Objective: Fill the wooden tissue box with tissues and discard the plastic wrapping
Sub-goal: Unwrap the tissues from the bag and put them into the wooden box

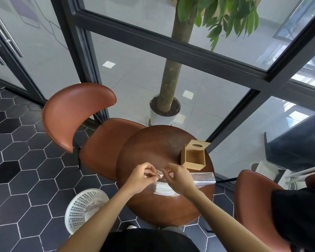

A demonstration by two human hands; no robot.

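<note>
Both grips pinch the plastic wrapping (160,174): left hand (141,176) and right hand (178,177) clamped on its top, over the tissue pack (164,189) near the bench's (153,150) front edge. Wooden box (194,158) stands open at the right edge.

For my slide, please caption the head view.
Both hands tear open plastic-wrapped tissues beside the empty wooden box.

A round wooden table (145,148) sits low of centre; a brown leather chair (76,115) stands at its ten o'clock; a potted tree (168,73) in a white pot at twelve; another brown chair (253,193) at four; dark hexagonal floor tiles (16,171) spread at nine.
</note>
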